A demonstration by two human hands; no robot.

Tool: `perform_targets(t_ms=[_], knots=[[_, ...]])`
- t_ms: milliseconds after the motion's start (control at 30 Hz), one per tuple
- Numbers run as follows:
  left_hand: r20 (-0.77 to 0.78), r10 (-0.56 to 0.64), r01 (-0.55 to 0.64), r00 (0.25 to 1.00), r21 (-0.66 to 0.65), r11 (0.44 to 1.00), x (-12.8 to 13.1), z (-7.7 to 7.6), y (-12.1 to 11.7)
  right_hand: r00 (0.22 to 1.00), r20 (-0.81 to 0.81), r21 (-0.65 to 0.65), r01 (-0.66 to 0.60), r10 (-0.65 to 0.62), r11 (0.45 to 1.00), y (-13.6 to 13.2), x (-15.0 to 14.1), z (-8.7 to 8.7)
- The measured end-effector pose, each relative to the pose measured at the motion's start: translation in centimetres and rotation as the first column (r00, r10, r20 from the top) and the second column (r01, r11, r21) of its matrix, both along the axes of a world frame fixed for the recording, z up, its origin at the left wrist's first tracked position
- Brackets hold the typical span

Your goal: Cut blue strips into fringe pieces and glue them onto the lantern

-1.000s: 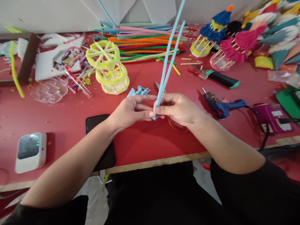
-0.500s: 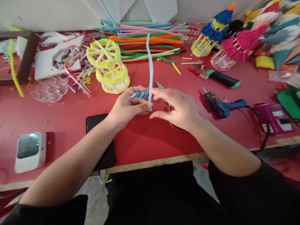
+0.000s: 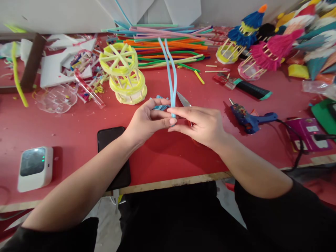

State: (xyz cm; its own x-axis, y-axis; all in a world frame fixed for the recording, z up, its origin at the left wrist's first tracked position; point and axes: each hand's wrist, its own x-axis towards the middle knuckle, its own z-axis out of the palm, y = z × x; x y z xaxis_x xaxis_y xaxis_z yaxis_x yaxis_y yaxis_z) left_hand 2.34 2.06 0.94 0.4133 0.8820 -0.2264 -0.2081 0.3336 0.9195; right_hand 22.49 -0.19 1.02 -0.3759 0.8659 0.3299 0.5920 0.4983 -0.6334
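Two light-blue pipe cleaners (image 3: 170, 78) stand nearly upright, close together at the bottom and slightly parted higher up. Thumb and fingers of my left hand (image 3: 145, 120) pinch their lower ends. My right hand (image 3: 201, 124) is at the same spot, its index fingertip against the pipe cleaners and its thumb apart below. Just behind my left fingers lies a pile of short cut blue pieces (image 3: 160, 105). Scissors (image 3: 183, 99) lie under my right hand, with a blade showing and the handles mostly hidden.
A yellow two-tiered frame (image 3: 126, 78) stands left of the colourful pipe cleaner bundle (image 3: 168, 45). To the right are a utility knife (image 3: 252, 88), a blue glue gun (image 3: 249, 119) and decorated figures (image 3: 270, 52). A phone (image 3: 112, 140) lies partly beneath my left arm, near a white device (image 3: 35, 169).
The pipe cleaners passed from my right hand's grip to my left hand's pinch and sank lower. My right fingers opened, then came back against the pipe cleaners.
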Motion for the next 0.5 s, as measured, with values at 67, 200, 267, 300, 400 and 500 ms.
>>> perform_targets(t_ms=[67,200,267,300,400,500], knots=[[-0.008,0.002,-0.002,1.000,-0.024,1.000,-0.06,0.04,-0.07,1.000,-0.003,0.002,-0.013,0.013,1.000,-0.04,-0.05,-0.03],[-0.032,0.029,-0.030,0.999,-0.034,0.999,-0.08,0.03,-0.25,0.996,-0.029,0.072,-0.087,0.089,0.994,-0.01,-0.04,-0.29],[-0.037,0.037,-0.037,0.999,-0.007,0.999,-0.03,-0.07,-0.35,0.995,-0.020,0.083,-0.094,0.096,0.992,0.04,0.03,-0.49],[-0.039,0.042,-0.041,0.998,0.014,0.999,0.00,-0.15,-0.41,0.996,-0.007,0.087,-0.087,0.088,0.992,0.06,0.07,-0.61],[-0.063,0.071,-0.064,0.995,0.106,0.992,0.12,-0.40,-0.57,0.997,0.042,0.117,-0.068,0.064,0.991,0.10,0.16,-0.94],[-0.070,0.108,-0.091,0.992,0.213,0.973,0.20,-0.55,-0.70,0.998,0.053,0.138,-0.053,0.046,0.989,0.15,0.27,-0.77]])
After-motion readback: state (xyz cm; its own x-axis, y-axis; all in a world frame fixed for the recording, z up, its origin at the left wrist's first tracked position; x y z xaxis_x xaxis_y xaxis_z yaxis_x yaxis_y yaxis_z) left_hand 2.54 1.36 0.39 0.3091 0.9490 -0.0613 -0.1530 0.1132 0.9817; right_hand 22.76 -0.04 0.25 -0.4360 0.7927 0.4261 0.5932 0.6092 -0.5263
